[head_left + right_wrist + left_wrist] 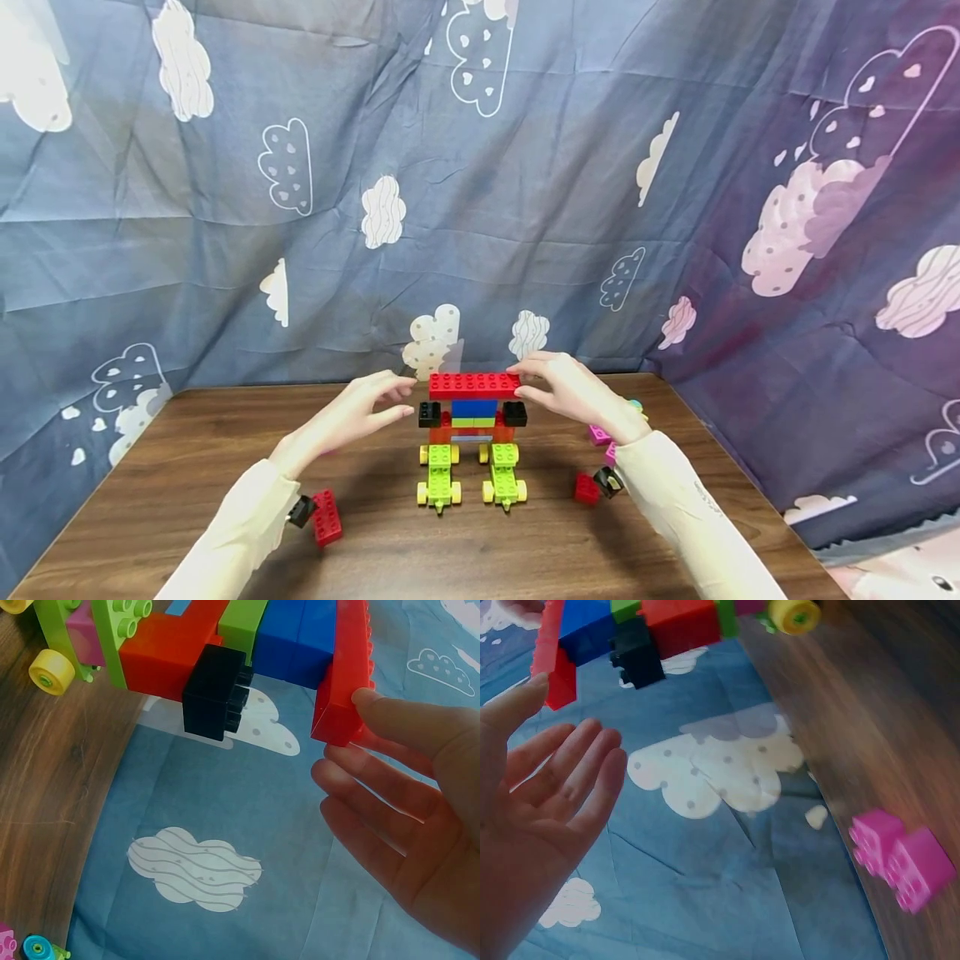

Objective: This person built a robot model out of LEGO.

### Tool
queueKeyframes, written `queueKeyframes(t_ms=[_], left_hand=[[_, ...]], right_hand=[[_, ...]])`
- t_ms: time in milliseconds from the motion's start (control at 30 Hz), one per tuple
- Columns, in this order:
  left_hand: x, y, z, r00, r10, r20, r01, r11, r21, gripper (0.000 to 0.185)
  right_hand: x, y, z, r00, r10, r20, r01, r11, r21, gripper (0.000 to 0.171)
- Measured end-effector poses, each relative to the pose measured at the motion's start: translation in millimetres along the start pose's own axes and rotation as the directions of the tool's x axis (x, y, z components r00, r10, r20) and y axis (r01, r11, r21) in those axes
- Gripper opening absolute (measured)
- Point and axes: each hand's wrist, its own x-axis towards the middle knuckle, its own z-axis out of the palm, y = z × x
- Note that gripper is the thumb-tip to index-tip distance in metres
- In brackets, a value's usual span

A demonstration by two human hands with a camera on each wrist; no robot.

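Dark brown wood-grain surface (525, 550), planks running left to right. Blue-grey creased fabric backdrop (525, 208) with white cloud prints hangs behind and on left, meeting surface's far edge. Right side: purple-tinted fabric panel (840, 333) (pink and white clouds). Light even, soft shadows.

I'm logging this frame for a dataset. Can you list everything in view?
Long red plastic brick: one, red, top of the block model.
Black cube bricks: two, black, one on each side of the model under the top brick.
Blue brick: one, blue, model centre.
Lime wheeled bases: two, green with yellow wheels, model's bottom.
Loose red bricks: two, red, front left and front right of the table.
Pink bricks: at least two, pink, right of the model.
Wooden table: one, brown.
Cloud-print cloth: one, blue, backdrop.
Left hand, right hand: at the top brick's ends.
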Motion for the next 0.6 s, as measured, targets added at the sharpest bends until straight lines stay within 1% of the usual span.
queueKeyframes(t_ms=[167, 333, 433, 600], left_hand=[[-26.2, -6.8, -3.9, 0.997, 0.022, 0.074, -0.027, 0.997, 0.07, 0.033], [-55.0, -12.4, -7.8, 0.984, 0.016, 0.175, -0.037, 0.992, 0.122, 0.032], [-70.0, -15.7, -12.5, 0.971, 0.002, 0.24, -0.036, 0.989, 0.14, 0.037], [-88.2, -21.8, -19.4, 0.938, -0.013, 0.346, -0.029, 0.993, 0.115, 0.047]], right_hand=[[-0.6, 1.2, 0.7, 1.0, 0.012, 0.013, -0.012, 1.0, 0.005, 0.031], [-1.4, 1.0, 0.3, 0.999, 0.022, 0.024, -0.022, 1.0, 0.012, 0.031], [-1.9, 0.5, -0.3, 0.999, 0.026, 0.025, -0.027, 0.999, 0.02, 0.031], [-3.0, 0.9, -0.3, 0.999, 0.028, 0.025, -0.029, 0.999, 0.025, 0.031]])
